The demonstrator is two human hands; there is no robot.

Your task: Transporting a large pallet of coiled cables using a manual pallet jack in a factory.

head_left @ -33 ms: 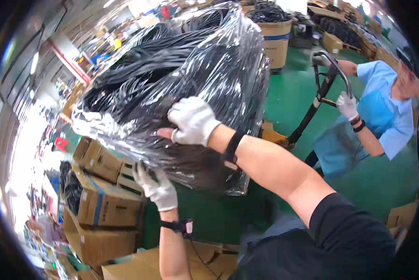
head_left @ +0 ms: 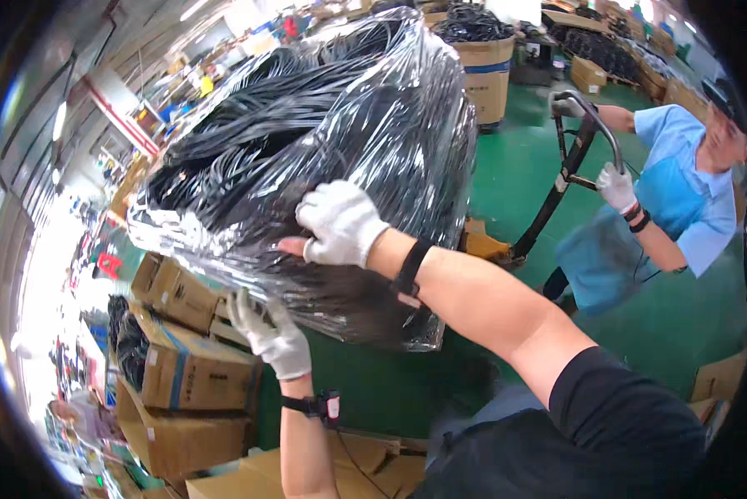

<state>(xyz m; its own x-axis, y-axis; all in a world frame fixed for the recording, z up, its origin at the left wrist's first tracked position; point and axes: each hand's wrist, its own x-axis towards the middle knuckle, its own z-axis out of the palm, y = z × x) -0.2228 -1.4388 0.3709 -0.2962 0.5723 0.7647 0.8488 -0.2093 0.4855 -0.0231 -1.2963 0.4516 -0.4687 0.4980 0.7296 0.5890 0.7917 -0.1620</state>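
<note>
A large load of black cable coils [head_left: 249,137] is wrapped in clear plastic film [head_left: 423,150] and stands in front of me. My right hand [head_left: 340,224], in a white glove with a bare thumb tip, rests against the film on the near side. Its thumb sticks out to the left and the fingers are partly bent against the wrap. Lower and to the left, my left hand [head_left: 274,337], also gloved in white, has its fingers spread at the film's lower edge. Whether those fingertips touch the film, I cannot tell.
On the right, a person in light blue [head_left: 681,175] grips a pallet truck handle [head_left: 594,125]. Stacked cardboard boxes [head_left: 199,366] stand at the lower left, and an open carton [head_left: 257,474] lies below my arms. A tall carton of cables [head_left: 483,83] is farther back on the green floor [head_left: 515,183].
My left hand sits slightly farther left and lower. My right hand stays at about the same place on the film.
</note>
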